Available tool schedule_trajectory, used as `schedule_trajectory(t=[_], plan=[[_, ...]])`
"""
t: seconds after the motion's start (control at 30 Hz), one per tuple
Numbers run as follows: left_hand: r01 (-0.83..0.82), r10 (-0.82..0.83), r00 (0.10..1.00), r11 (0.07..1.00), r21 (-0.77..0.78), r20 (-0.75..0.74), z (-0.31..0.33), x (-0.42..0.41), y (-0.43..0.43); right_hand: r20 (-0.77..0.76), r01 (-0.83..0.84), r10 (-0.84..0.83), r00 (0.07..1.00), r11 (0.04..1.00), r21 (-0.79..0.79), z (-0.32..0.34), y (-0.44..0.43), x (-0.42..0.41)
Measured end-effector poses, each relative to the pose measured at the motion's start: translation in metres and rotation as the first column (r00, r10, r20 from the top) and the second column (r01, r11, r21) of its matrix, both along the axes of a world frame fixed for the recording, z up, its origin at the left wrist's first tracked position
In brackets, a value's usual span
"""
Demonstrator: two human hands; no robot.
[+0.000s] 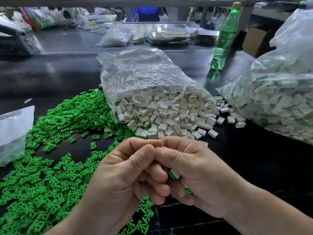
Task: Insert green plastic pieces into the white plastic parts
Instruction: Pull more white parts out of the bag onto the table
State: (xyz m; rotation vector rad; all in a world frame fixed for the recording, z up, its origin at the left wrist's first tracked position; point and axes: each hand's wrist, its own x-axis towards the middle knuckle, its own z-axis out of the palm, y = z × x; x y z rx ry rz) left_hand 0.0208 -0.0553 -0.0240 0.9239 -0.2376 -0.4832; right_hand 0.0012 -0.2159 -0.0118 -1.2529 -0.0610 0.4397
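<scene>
Head view: just in front of the open clear bag (pixel 144 77), the left hand (pixel 125 173) and right hand (pixel 199 170) meet thumb to thumb with fingers curled. Whatever the thumbs pinch is hidden. Fitted pieces (pixel 175 174), white with green, peek from the right palm. White parts (pixel 169 116) spill from the bag's mouth onto the bench (pixel 254 158). Green pieces (pixel 50 167) lie heaped to its left. To its right, a second bag (pixel 279 99), cut off, holds white-and-green parts.

A green bottle (pixel 223 36) is standing upright on the dark table (pixel 59 73); possibly a cardboard box (pixel 255 41) is sitting beyond.
</scene>
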Motion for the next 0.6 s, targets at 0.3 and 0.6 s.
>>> schedule_trajectory(t=[0.3, 0.6], plan=[[-0.068, 0.068, 0.997, 0.998, 0.004, 0.036, 0.0009, -0.0022, -0.0016, 0.031, 0.004, -0.003, 1.0, 1.0, -0.003, 0.0022, 0.004, 0.0008], [-0.252, 0.157, 0.937, 0.922, 0.292, 0.313, -0.0008, 0.0003, 0.0, 0.001, 0.07, -0.07, 0.998, 0.996, 0.052, -0.0051, -0.0035, 0.0079]])
